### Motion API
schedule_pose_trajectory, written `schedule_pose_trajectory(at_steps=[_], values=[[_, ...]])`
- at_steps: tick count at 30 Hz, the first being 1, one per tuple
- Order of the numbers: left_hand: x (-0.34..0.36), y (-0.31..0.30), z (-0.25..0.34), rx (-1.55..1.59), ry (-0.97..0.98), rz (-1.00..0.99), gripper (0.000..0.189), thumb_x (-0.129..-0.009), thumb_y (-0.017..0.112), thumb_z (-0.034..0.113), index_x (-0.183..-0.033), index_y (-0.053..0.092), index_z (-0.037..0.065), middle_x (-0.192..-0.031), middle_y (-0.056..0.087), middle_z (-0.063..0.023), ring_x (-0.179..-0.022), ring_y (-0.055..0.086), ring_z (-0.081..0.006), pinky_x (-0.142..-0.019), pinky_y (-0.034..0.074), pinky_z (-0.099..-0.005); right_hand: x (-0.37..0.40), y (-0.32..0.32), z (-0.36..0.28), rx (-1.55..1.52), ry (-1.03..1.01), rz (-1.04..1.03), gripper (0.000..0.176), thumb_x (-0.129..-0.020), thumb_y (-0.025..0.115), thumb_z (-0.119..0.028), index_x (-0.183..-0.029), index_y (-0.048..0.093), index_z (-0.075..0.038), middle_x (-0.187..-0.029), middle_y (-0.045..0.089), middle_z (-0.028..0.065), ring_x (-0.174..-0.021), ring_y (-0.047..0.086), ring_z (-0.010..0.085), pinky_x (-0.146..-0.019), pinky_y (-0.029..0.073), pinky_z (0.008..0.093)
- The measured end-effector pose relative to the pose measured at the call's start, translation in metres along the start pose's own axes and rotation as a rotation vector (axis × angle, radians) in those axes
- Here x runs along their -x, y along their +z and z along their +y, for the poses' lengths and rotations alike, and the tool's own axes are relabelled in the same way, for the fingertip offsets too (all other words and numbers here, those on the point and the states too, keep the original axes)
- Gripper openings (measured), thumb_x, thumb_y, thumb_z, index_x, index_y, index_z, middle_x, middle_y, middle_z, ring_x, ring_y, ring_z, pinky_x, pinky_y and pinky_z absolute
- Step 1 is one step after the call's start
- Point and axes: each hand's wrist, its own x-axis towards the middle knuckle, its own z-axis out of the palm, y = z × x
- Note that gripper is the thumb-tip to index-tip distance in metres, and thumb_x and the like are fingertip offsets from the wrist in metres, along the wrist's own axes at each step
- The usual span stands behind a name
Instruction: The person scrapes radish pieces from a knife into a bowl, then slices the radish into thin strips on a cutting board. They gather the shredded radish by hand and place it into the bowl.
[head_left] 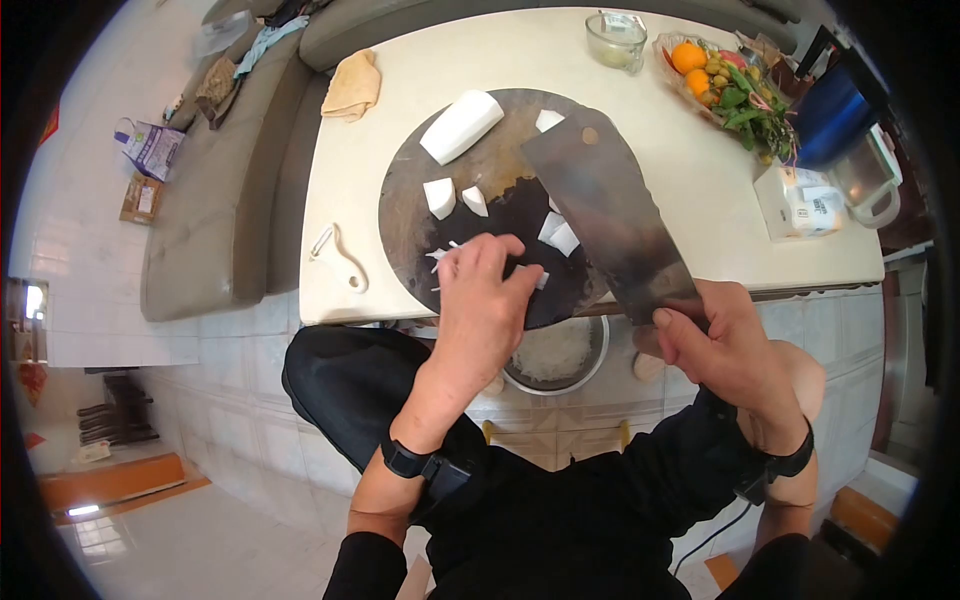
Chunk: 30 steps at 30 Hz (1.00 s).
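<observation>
Ngl, the left hand (487, 300), half-curled near the white chunks (439, 199) on the round board (405, 190) (can't be told if anything's pinched), could get nicked if the cleaver (612, 205) gripped in the right hand (730, 350) is swung carelessly.

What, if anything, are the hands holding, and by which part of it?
The right hand holds the cleaver at its handle end. Whether the left hand, over the chopping board, holds anything cannot be told.

Pale table (520, 50) with chopping board (405, 190), peeler (345, 268), cloth (352, 86)
</observation>
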Motion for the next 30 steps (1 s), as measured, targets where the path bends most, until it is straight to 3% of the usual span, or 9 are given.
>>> schedule_pose_trajectory(at_steps=[9, 13, 17, 19, 21, 23, 28, 29, 30], values=[[0.023, 0.006, 0.007, 0.170, 0.086, -0.003, 0.032, -0.068, 0.063, -0.008, -0.100, 0.066, -0.001, -0.101, 0.060, -0.0125, -0.094, 0.058, -0.0304, -0.080, 0.047, -0.0379, 0.031, 0.035, 0.014, 0.023, 0.046, -0.011, 0.009, -0.092, 0.052, -0.003, -0.096, 0.056, 0.003, -0.064, 0.053, 0.0008, -0.055, 0.044, 0.0072, -0.050, 0.037, 0.0248], [0.031, 0.012, 0.005, 0.159, 0.135, 0.035, 0.032, -0.071, 0.062, -0.004, -0.103, 0.063, -0.004, -0.105, 0.058, -0.0122, -0.097, 0.055, -0.0284, -0.081, 0.046, -0.0380, 0.054, 0.044, 0.015, -0.144, 0.081, 0.175, 0.019, -0.092, 0.053, -0.003, -0.110, 0.056, 0.001, -0.067, 0.056, 0.0023, -0.051, 0.046, 0.0044, -0.045, 0.036, 0.0203], [0.032, 0.014, 0.006, 0.182, 0.137, 0.093, 0.027, -0.073, 0.063, -0.001, -0.099, 0.062, -0.003, -0.103, 0.058, -0.0118, -0.096, 0.055, -0.0284, -0.081, 0.046, -0.0371, 0.082, 0.042, 0.005, -0.120, -0.014, 0.373, 0.019, -0.090, 0.055, -0.004, -0.108, 0.056, 0.004, -0.068, 0.059, 0.0059, -0.046, 0.044, 0.0057, -0.043, 0.035, 0.0196], [0.034, 0.011, 0.009, 0.187, 0.092, -0.011, 0.028, -0.076, 0.067, 0.000, -0.103, 0.063, -0.003, -0.107, 0.060, -0.0131, -0.100, 0.056, -0.0304, -0.086, 0.048, -0.0381, 0.099, 0.039, -0.001, -0.127, -0.140, 0.521, 0.022, -0.088, 0.057, -0.001, -0.109, 0.056, 0.005, -0.068, 0.059, 0.0077, -0.046, 0.046, 0.0064, -0.043, 0.036, 0.0198], [0.034, 0.006, 0.012, 0.177, 0.083, -0.038, 0.029, -0.076, 0.068, 0.002, -0.104, 0.063, -0.004, -0.108, 0.060, -0.0132, -0.102, 0.055, -0.0302, -0.088, 0.047, -0.0381, 0.115, 0.037, -0.008, -0.086, -0.204, 0.534, 0.027, -0.086, 0.056, 0.001, -0.111, 0.053, 0.007, -0.071, 0.060, 0.0118, -0.046, 0.047, 0.0081, -0.042, 0.038, 0.0210], [0.036, 0.005, 0.015, 0.165, 0.073, -0.064, 0.030, -0.077, 0.070, 0.004, -0.105, 0.063, -0.004, -0.109, 0.060, -0.0133, -0.103, 0.054, -0.0300, -0.089, 0.047, -0.0380, 0.127, 0.041, -0.012, -0.355, -0.421, 0.648, 0.028, -0.084, 0.054, 0.002, -0.111, 0.050, 0.010, -0.073, 0.060, 0.0158, -0.046, 0.048, 0.0103, -0.041, 0.041, 0.0237], [0.038, 0.005, 0.017, 0.119, 0.066, -0.107, 0.035, -0.074, 0.071, 0.004, -0.107, 0.062, -0.003, -0.112, 0.059, -0.0139, -0.105, 0.054, -0.0304, -0.091, 0.047, -0.0381, 0.133, 0.043, -0.014, -0.598, -0.586, 0.526, 0.035, -0.091, 0.049, -0.008, -0.119, 0.041, 0.012, -0.088, 0.056, 0.0254, -0.043, 0.045, 0.0122, -0.036, 0.040, 0.0236], [0.039, 0.006, 0.017, 0.120, 0.075, -0.105, 0.035, -0.074, 0.071, 0.004, -0.107, 0.062, -0.003, -0.112, 0.059, -0.0139, -0.105, 0.054, -0.0304, -0.091, 0.047, -0.0381, 0.129, 0.048, -0.013, -0.670, -0.564, 0.568, 0.035, -0.090, 0.049, -0.007, -0.119, 0.041, 0.012, -0.081, 0.055, 0.0243, -0.040, 0.041, 0.0105, -0.032, 0.037, 0.0230], [0.040, 0.008, 0.017, 0.104, 0.084, -0.085, 0.036, -0.074, 0.072, 0.004, -0.108, 0.062, -0.004, -0.113, 0.059, -0.0145, -0.106, 0.054, -0.0307, -0.092, 0.047, -0.0382, 0.130, 0.037, -0.003, -0.770, -0.523, 0.394, 0.035, -0.091, 0.049, -0.007, -0.121, 0.042, 0.009, -0.076, 0.055, 0.0216, -0.037, 0.038, 0.0091, -0.031, 0.035, 0.0225]])
